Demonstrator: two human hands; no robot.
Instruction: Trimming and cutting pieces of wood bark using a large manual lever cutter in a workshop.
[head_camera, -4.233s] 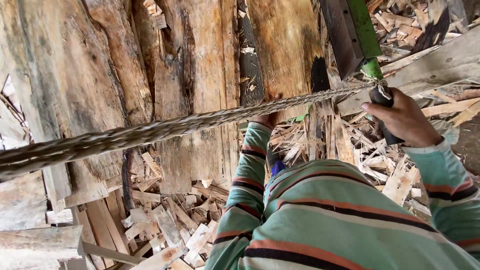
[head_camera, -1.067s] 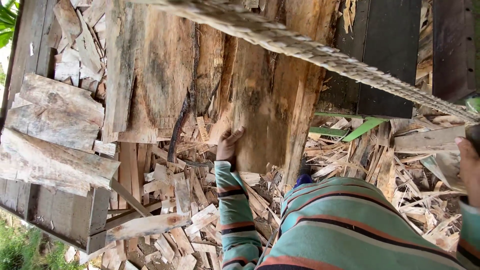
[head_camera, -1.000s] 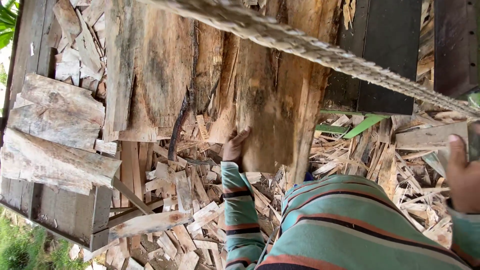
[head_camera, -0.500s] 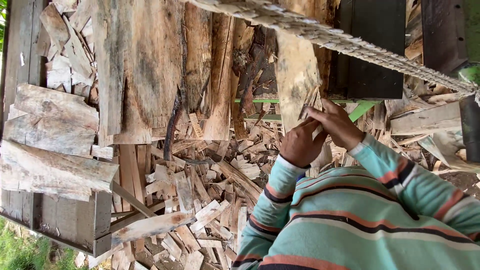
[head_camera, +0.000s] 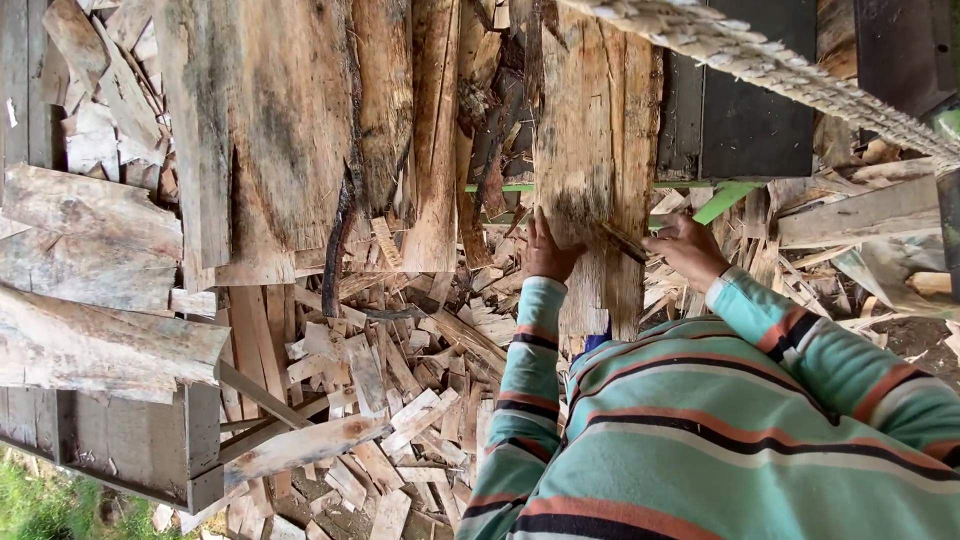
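A rough, weathered wooden slab (head_camera: 590, 150) stands on end before me, its lower end split into splinters. My left hand (head_camera: 548, 252) grips the slab's left edge near the bottom. My right hand (head_camera: 688, 247) is closed on the slab's right edge, where a dark splinter sticks out between the two hands. Both arms wear green sleeves with orange and black stripes.
A thick braided rope (head_camera: 760, 65) runs across the upper right toward a green-painted metal frame (head_camera: 720, 200). More slabs (head_camera: 280, 130) lean on the left. Several wood offcuts (head_camera: 380, 400) litter the ground. Planks of a wooden platform (head_camera: 90, 260) lie at far left.
My right hand left the rope's handle at the right and came onto the slab. The left hand shifted from the slab's face to its left edge, and the slab now stands between both hands.
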